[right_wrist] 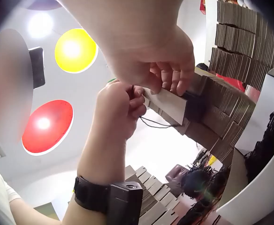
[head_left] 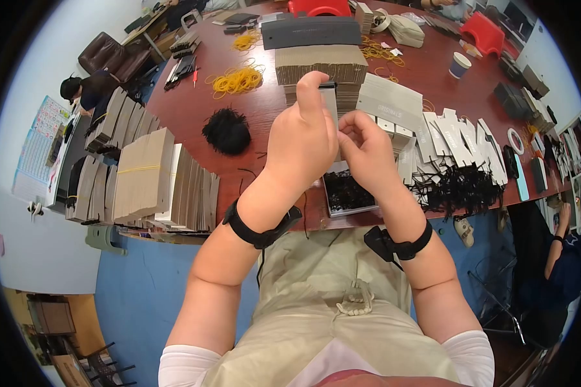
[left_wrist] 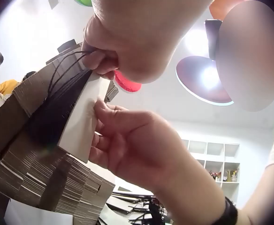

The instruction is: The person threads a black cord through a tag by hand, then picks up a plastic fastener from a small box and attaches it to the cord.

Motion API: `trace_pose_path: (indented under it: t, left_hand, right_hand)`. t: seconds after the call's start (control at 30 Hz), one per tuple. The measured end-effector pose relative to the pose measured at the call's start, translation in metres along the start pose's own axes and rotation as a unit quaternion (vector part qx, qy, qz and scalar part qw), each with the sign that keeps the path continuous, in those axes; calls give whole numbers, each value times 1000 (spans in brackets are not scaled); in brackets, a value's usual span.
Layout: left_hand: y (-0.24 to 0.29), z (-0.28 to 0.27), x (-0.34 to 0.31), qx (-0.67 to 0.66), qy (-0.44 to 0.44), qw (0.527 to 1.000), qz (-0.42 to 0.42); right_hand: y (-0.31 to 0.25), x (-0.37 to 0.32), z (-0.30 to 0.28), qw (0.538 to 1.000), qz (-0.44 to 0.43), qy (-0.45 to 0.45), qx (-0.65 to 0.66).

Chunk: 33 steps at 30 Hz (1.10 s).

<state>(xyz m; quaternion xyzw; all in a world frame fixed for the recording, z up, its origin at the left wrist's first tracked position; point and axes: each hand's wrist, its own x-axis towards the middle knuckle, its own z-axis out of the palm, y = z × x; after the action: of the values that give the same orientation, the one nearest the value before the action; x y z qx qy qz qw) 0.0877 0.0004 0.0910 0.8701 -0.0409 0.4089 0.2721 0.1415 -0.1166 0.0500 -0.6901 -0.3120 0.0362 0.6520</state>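
Both hands meet over the table's front part, around a flat white piece with a dark side (left_wrist: 79, 125), card-like or a thin box. My right hand (head_left: 372, 155) pinches its edge between thumb and fingers. The left hand (head_left: 303, 138) is at its other end, fingers curled around thin black cord (right_wrist: 156, 123), which loops out below them. In the left wrist view the right hand (left_wrist: 137, 145) shows thumb and fingertips on the white face. Just below the hands stands an open box of black cords (head_left: 347, 191).
Stacks of grey-brown cardboard pieces (head_left: 319, 63) stand ahead, more bundled stacks (head_left: 142, 174) at left. White tags (head_left: 455, 138) and a heap of black cords (head_left: 461, 188) lie right. A black cord ball (head_left: 226, 131), yellow rubber bands (head_left: 237, 80) and a paper cup (head_left: 459, 65) sit on the table.
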Motion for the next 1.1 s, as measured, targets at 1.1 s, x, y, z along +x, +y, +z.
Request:
trace_pose_path:
  t: [1.1]
  left_hand:
    - [-35,-14,-76,-211,-49,950,-227]
  right_hand:
    - [-2,11,10,861,-312,240,-322]
